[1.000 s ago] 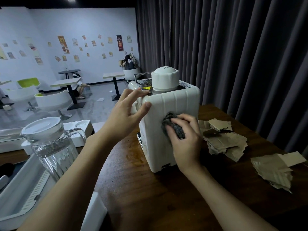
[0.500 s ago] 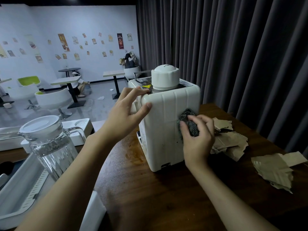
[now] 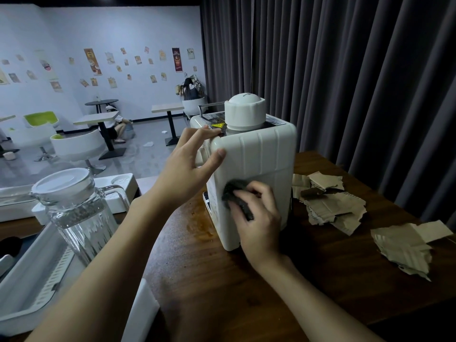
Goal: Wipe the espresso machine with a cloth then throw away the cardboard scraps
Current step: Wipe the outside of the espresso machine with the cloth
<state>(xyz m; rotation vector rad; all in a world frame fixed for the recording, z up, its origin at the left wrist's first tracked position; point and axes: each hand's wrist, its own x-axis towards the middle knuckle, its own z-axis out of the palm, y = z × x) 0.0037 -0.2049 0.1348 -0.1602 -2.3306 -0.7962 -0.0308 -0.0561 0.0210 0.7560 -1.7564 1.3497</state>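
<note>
Head view: right hand (image 3: 259, 225) clamped on cloth (image 3: 234, 191) against machine (image 3: 261, 156); left hand (image 3: 187, 166), fingers apart, braces its top; scraps (image 3: 328, 206) right.

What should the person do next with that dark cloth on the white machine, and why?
Probably sweep the cloth rightward across the panel: the right hand presses it low and left on the espresso machine, the left hand braces the top corner, and the cardboard scraps lie untouched.

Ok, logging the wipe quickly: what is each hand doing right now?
Left hand: open, fingers and thumb braced on the white ribbed plastic espresso machine.
Right hand: holding the dark grey crumpled cloth against the machine's side.
</note>
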